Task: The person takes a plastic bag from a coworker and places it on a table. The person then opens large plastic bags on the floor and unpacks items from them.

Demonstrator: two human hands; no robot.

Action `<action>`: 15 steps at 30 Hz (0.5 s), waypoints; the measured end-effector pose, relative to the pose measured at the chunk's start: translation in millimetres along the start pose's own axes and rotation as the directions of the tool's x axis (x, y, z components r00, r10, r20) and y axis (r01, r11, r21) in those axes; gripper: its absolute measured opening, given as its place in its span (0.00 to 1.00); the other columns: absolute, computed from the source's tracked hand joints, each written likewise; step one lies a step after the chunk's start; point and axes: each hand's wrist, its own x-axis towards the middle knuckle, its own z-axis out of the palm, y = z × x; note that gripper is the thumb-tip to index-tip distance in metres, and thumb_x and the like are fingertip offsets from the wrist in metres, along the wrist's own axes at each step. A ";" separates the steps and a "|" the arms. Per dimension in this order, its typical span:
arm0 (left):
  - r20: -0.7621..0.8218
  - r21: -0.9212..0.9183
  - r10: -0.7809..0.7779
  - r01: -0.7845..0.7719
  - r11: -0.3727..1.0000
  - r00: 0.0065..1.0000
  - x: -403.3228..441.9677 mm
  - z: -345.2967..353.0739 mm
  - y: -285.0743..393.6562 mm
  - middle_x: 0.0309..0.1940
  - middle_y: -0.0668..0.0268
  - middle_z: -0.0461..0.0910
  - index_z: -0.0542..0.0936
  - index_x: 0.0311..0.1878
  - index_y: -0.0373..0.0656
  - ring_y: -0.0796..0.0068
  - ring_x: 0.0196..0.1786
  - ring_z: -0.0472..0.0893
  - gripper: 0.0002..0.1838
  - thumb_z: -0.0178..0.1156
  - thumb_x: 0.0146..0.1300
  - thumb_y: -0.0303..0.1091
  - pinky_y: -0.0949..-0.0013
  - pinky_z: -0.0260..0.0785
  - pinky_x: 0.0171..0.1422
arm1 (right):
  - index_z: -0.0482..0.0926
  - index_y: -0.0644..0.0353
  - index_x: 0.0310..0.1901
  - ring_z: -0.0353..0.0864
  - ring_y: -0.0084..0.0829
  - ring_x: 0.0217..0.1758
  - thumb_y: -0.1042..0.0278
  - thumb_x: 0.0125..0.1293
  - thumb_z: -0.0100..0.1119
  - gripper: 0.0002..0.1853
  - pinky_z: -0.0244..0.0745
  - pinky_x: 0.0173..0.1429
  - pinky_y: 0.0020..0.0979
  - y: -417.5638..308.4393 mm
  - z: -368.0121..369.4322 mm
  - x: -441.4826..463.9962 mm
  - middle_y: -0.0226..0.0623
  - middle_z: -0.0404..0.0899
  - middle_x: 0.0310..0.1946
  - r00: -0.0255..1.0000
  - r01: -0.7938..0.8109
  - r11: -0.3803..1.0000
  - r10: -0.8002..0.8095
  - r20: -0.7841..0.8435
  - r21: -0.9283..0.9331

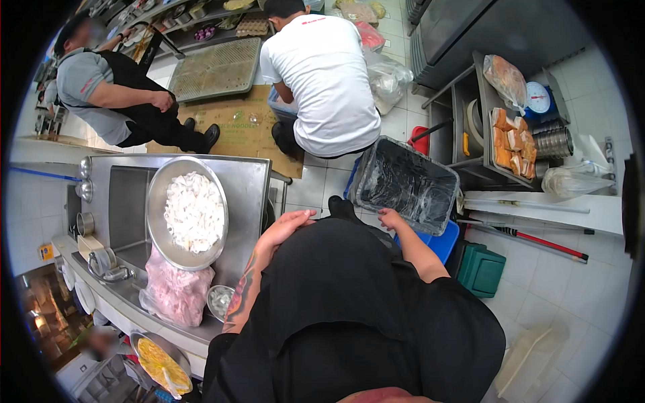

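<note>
My left hand is over the front of my black apron, near the right edge of the steel counter, its fingers apart and holding nothing. On the other side of the apron, my right hand hangs beside the black crate; its fingers look curled, and anything in them is too small to make out. On the counter, a big steel bowl of white pieces rests partly over the sink. Below it lies a plastic bag of pink meat, with a small metal bowl alongside.
A person in a white shirt crouches ahead, beside a flat cardboard sheet. Another person in a black apron stands at the left. At the right are a shelf with a tray of orange-brown blocks and a green bin.
</note>
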 end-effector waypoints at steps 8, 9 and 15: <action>0.009 -0.023 0.009 -0.009 1.000 1.000 1.1 -3.7 -8.9 0.54 0.56 0.80 0.68 0.68 0.38 0.73 0.54 0.80 0.30 0.53 0.73 0.51 0.71 0.71 0.60 | 0.74 0.49 0.64 0.83 0.31 0.35 0.68 0.60 0.58 0.27 0.84 0.36 0.42 0.1 1.0 -8.4 0.38 0.83 0.39 1.000 -0.012 1.000 0.012 0.004 0.000; 0.012 -0.029 0.013 -0.013 1.000 1.000 1.9 -4.8 -10.7 0.54 0.56 0.80 0.68 0.68 0.38 0.73 0.54 0.80 0.30 0.54 0.73 0.50 0.71 0.71 0.59 | 0.74 0.49 0.64 0.83 0.32 0.36 0.67 0.60 0.58 0.27 0.84 0.36 0.42 1.0 1.4 -8.1 0.38 0.83 0.39 1.000 -0.009 1.000 0.009 0.006 -0.008; 0.018 -0.038 0.010 -0.010 0.999 1.000 -3.6 -0.1 -7.3 0.52 0.57 0.82 0.64 0.70 0.33 0.73 0.53 0.80 0.32 0.52 0.74 0.48 0.70 0.70 0.61 | 0.74 0.49 0.64 0.83 0.33 0.38 0.67 0.60 0.58 0.27 0.84 0.38 0.46 2.0 2.9 -12.3 0.40 0.82 0.42 1.000 -0.018 1.000 0.018 0.022 -0.011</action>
